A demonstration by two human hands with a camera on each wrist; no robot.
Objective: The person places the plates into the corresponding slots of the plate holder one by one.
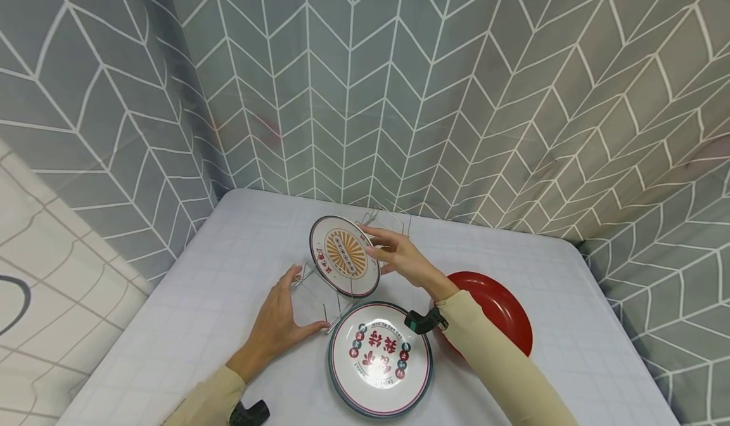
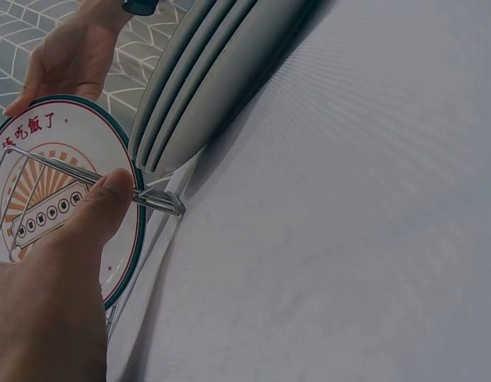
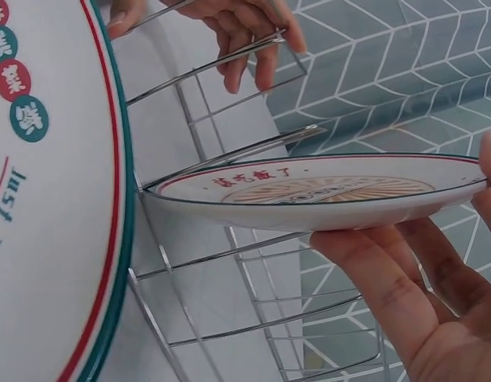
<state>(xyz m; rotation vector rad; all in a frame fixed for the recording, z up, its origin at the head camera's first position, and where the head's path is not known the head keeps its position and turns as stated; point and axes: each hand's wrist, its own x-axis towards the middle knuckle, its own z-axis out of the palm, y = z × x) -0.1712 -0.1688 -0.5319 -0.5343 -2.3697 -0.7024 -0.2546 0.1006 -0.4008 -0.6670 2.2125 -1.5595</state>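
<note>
My right hand [image 1: 402, 258] grips the edge of a white plate [image 1: 342, 255] with a dark rim, an orange sunburst and red characters. The plate stands tilted between the wires of a metal dish rack [image 3: 220, 255], its lower edge down among the bars in the right wrist view. On the rack's left end, my left hand [image 1: 276, 324] holds the wire frame, thumb [image 2: 110, 195] over the near wires and fingers at the far corner. Part of the rack is hidden behind the plate.
A stack of white plates [image 1: 379, 356] with teal and red rims lies close in front of the rack. To its right is a red plate [image 1: 496, 305], partly under my right forearm. The white-covered table [image 1: 582, 350] meets a patterned grey curtain [image 1: 365, 96] at the back.
</note>
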